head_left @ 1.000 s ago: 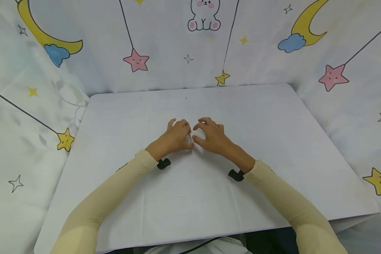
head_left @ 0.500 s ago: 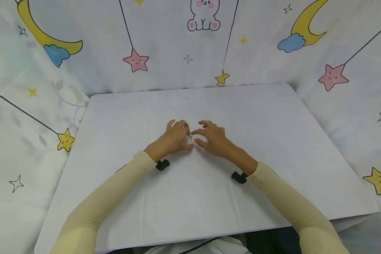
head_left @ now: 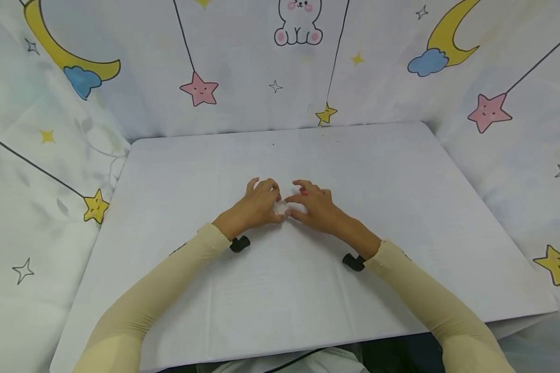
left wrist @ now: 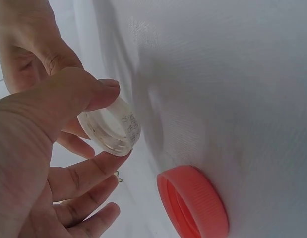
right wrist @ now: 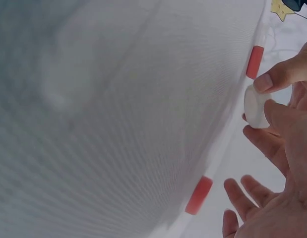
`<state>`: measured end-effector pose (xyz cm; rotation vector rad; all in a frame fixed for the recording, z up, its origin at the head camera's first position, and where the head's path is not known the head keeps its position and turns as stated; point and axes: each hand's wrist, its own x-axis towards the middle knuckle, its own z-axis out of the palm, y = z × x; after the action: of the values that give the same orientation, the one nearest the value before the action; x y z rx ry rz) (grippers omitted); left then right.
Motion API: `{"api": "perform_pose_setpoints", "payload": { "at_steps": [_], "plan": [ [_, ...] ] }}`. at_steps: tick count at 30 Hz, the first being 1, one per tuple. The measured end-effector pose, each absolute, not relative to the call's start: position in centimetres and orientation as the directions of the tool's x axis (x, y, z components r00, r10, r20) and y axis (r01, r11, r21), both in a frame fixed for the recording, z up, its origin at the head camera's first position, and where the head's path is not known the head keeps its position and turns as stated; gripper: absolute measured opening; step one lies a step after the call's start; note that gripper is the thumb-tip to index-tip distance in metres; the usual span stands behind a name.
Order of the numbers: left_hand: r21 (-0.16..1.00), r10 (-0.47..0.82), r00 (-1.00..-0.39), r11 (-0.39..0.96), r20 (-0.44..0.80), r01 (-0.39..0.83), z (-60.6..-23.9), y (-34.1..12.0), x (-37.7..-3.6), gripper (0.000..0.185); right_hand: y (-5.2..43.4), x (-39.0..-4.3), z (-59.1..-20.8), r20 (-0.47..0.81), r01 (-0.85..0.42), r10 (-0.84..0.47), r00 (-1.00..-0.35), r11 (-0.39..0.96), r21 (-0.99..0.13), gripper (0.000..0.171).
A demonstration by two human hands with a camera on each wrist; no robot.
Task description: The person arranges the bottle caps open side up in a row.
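Observation:
A small translucent white bottle cap (head_left: 280,207), with fine print on its side (left wrist: 130,127), is between the two hands above the table. My left hand (head_left: 254,203) pinches it between thumb and index finger. The right hand (head_left: 318,208) meets the cap from the other side, thumb and index finger at its rim and the other fingers spread. A ribbed red cap (left wrist: 193,203) sits on the table beneath the left hand. In the right wrist view are two red caps, one (right wrist: 255,62) near the hands and another (right wrist: 198,195) farther off; the head view hides most of them.
The white cloth-covered table (head_left: 280,290) reaches out around both hands. Behind and beside it hangs a patterned curtain (head_left: 242,62). Black wrist camera mounts (head_left: 240,243) sit below both wrists.
The white cap has tilted from nearly edge-on to face-up. The right hand's index finger and thumb have drawn closer together, and its wrist has shifted slightly right and toward the body.

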<state>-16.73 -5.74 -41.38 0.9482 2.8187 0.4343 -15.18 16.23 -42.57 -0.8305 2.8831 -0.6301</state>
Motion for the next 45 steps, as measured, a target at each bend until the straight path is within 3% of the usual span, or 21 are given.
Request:
{"api": "perform_pose_setpoints", "payload": {
  "at_steps": [36,45],
  "plan": [
    [0.248,0.628,-0.778,0.757,-0.020,0.605,-41.80,-5.02,-16.36,0.042,16.21,-15.41,-42.46,0.016,-0.544,-0.550,-0.835,0.819,-0.182,0.035],
    [0.231,0.620,-0.785,0.766,-0.018,0.600,-41.99,-4.98,-16.34,0.043,16.20,-15.46,-42.67,0.016,-0.541,-0.547,-0.837,0.823,-0.171,0.034]
  ]
}}
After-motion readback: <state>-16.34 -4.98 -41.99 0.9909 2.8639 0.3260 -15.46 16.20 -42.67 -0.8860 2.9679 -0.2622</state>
